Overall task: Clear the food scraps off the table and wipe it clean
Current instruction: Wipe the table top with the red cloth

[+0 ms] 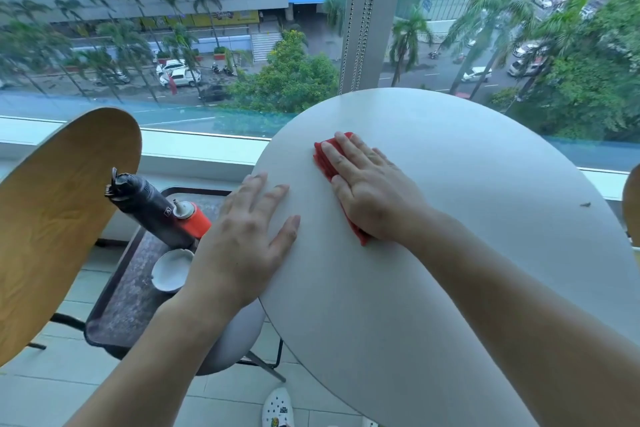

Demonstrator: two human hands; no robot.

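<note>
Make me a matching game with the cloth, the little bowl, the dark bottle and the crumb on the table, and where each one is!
Things:
1. red cloth
2. white bowl
3. dark bottle
4. crumb

Places:
A. alone near the table's right edge
B. lying on the tray, beside the orange-capped one
C. under the right hand
D. on the tray, next to the left hand

Pairs: 1-C, 2-D, 3-B, 4-A

Count on inspection: 1 round table [467,218]; 1 red cloth [323,158] on it; 1 dark scrap [585,204] near its right edge. 2 hands: left hand [249,239], right hand [367,191]. 1 tray [117,302] carrying 1 dark bottle [145,206], 1 orange bottle [192,217] and 1 white bowl [171,270]. 2 wooden chair backs [52,218], the second partly visible at the right. 1 shoe [277,407].
</note>
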